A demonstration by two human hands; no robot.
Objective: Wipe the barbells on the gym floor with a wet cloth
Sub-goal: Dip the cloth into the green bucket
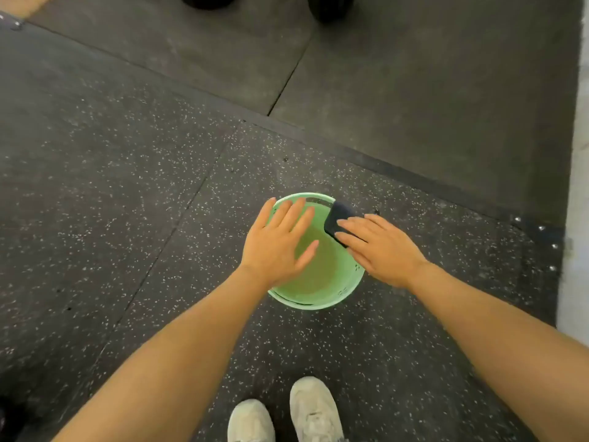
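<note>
Dark speckled rubber floor [95, 186] underfoot, plainer grey mats [430, 90] beyond a seam, a pale wall [577, 218] along the right edge. A green bucket [318, 303] stands on the floor before two pale shoes [314, 409]. The left hand [275, 244] hovers over it, fingers spread open. The right hand [379, 247] presses a dark cloth [338, 218] at the bucket's rim, fingers flat upon it. Black weights [331, 6] sit at the far top edge.

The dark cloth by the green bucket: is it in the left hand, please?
No, the cloth lies under the right hand at the bucket's rim, while the left hand is open and empty.
</note>
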